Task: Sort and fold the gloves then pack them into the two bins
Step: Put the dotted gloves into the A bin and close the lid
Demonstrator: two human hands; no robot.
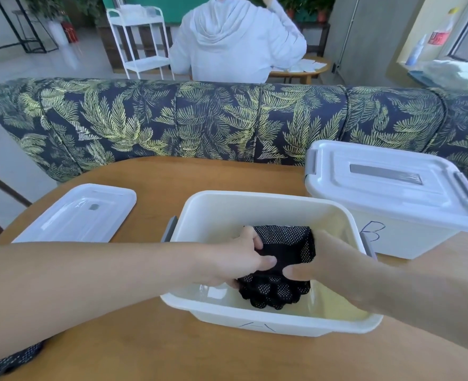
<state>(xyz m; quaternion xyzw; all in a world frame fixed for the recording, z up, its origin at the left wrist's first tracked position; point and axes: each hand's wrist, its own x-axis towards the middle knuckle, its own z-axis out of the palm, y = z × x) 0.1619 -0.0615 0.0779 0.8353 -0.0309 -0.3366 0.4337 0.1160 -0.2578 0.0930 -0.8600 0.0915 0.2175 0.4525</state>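
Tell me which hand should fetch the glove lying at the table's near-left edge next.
Left. The left hand shares that side with the spare glove, beneath its forearm; the right hand would cross over bin A.

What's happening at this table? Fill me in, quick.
A person is packing gloves into bins. Both hands, left hand and right hand, grip a folded bundle of black dotted gloves inside the open bin marked A. Its lid lies on the table to the left. The bin marked B stands closed on the right. Another dotted glove lies at the near left edge.

Gloves (279,259): black dotted knit cloth. Bin (255,320): glossy plastic. Table (172,353): smooth wood.
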